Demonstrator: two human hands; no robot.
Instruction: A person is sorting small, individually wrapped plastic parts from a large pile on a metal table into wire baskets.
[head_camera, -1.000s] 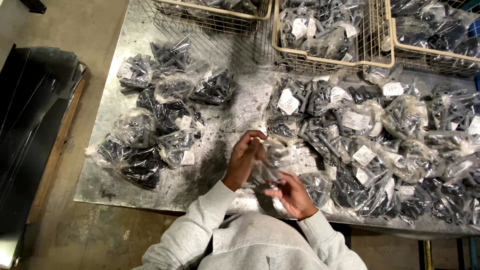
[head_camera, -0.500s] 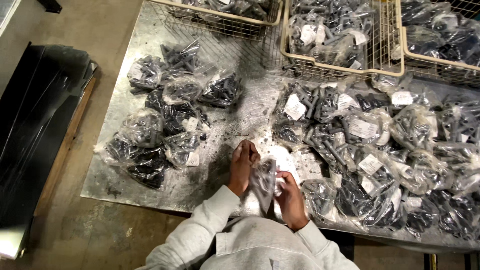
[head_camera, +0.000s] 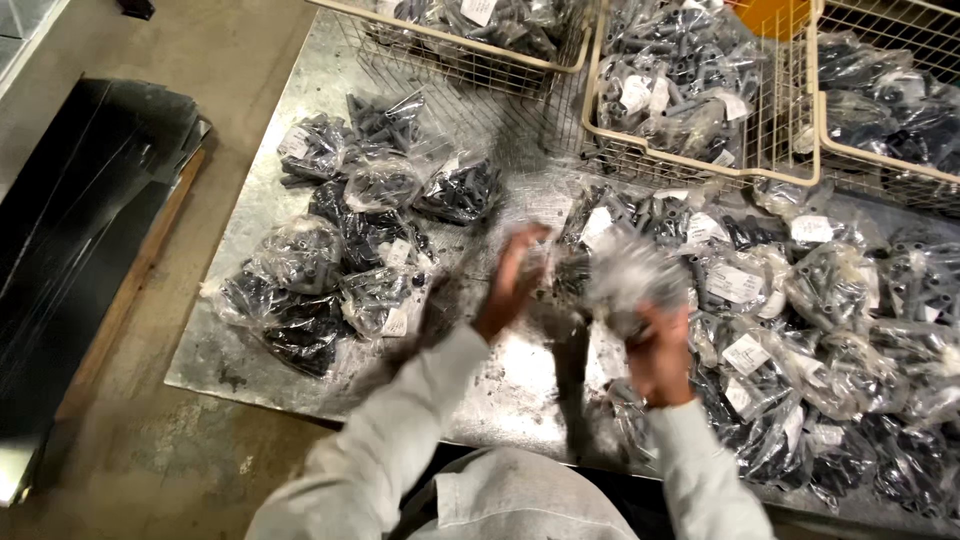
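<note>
Overhead, blurred bag of parts (head_camera: 632, 275) in right hand's (head_camera: 660, 350) clenched fingers, axis unclear; left hand (head_camera: 512, 280) indistinct.

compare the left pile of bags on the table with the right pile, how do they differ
The left pile is small and compact, with bare table around it; the right pile is far larger and sprawls to the frame edge. The left pile lies beyond the left hand; the right pile starts by the right hand, which holds a blurred bag. White labels show more thickly on the right pile. Both are clear bags of dark parts.
</note>
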